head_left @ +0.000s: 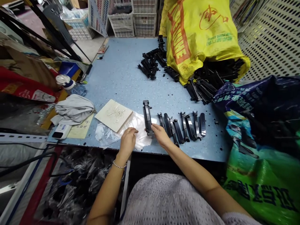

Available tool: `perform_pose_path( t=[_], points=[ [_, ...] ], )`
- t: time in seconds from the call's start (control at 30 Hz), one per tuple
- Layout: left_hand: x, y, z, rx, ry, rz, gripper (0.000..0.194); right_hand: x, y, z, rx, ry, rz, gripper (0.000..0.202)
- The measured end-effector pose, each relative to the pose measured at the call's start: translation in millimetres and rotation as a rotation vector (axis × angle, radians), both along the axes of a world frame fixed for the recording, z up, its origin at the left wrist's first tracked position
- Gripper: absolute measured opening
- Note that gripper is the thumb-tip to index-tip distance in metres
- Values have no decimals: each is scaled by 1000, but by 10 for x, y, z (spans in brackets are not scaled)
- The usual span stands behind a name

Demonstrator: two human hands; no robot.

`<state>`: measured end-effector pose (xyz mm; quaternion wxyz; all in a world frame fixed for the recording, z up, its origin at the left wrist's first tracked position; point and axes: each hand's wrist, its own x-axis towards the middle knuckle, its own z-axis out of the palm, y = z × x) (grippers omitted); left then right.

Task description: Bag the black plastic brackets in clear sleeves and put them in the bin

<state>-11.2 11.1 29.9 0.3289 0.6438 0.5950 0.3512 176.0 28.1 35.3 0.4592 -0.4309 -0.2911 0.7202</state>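
Note:
My right hand (161, 134) grips the lower end of a long black plastic part (147, 115), which stands nearly upright in the view. Close by on the left, my left hand (128, 139) has its fingers pinched together; whatever is in them is too small to make out. Beneath and between the hands lie clear plastic bags (140, 137). A cream-coloured square board (113, 115) with fine thin bits scattered on it rests partly on the bags. To the right of my right hand, several similar black parts (191, 126) lie side by side in a row.
A yellow bag (206, 31) spills black parts (203, 87) at the back right, with another pile (150, 62) beside it. A green and blue bag (262, 175) borders the right. At left are a grey cloth (73, 109), a white device (62, 131) and a bottle (72, 86).

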Motion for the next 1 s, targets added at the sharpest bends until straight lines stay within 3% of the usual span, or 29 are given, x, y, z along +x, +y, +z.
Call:
perform_pose_path(
  t=[0.07, 0.17, 0.23, 0.37, 0.47, 0.57, 0.63, 0.7, 0.83, 0.93, 1.0],
  points=[
    [-31, 10, -8, -9, 76, -44, 30, 1, -26, 19, 13, 4, -41, 32],
    [-31, 26, -53, -81, -40, -69, 28, -28, -63, 49, -41, 204, 8, 31],
    [-29, 17, -71, -70, -3, -49, 26, -86, -48, 13, -81, 257, 27, 31],
    [-95, -6, -21, 105, 331, -8, 36, -163, 8, -146, -97, 116, 14, 31],
    [-147, 40, 36, 202, 310, -33, 48, -72, -63, -172, -60, 37, 12, 31],
    [-192, 120, 35, 173, 212, -52, 55, 151, -263, -106, -46, 86, 198, 33],
    [-243, 148, 17, 117, 155, -62, 55, 300, -407, -80, -116, 146, 417, 33],
    [-296, 126, 21, 89, 115, -70, 56, 381, -494, -100, -235, 169, 538, 29],
    [-232, -99, 151, 154, 154, -163, 64, 249, -421, -192, -351, 175, 449, 20],
    [-1, -366, 308, 203, 130, -415, 66, -20, -316, -179, -201, 16, 359, 21],
    [110, -562, 425, 190, 123, -482, 65, -184, -319, -106, -19, -137, 349, 23]
  ],
)
